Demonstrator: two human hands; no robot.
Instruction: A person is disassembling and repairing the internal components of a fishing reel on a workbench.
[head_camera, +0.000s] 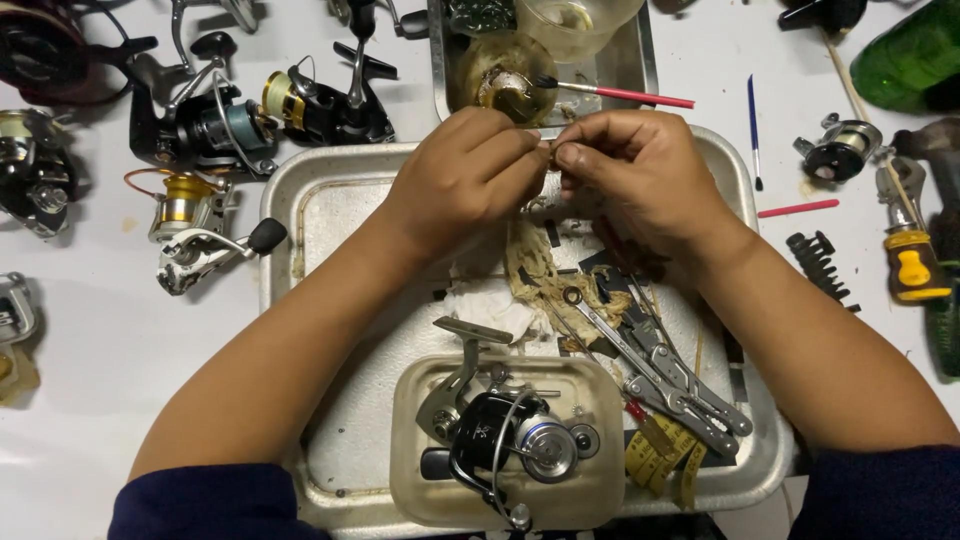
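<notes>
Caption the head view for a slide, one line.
Both hands, left hand and right hand, pinch a small part over a metal tray; a spinning reel lies below.

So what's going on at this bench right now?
A person's left hand and right hand meet fingertip to fingertip over a metal tray, pinching a small part too tiny to identify. On the tray lie a stained rag, pliers and a fishing reel in a shallow plastic tub. More reels sit on the white table to the left.
</notes>
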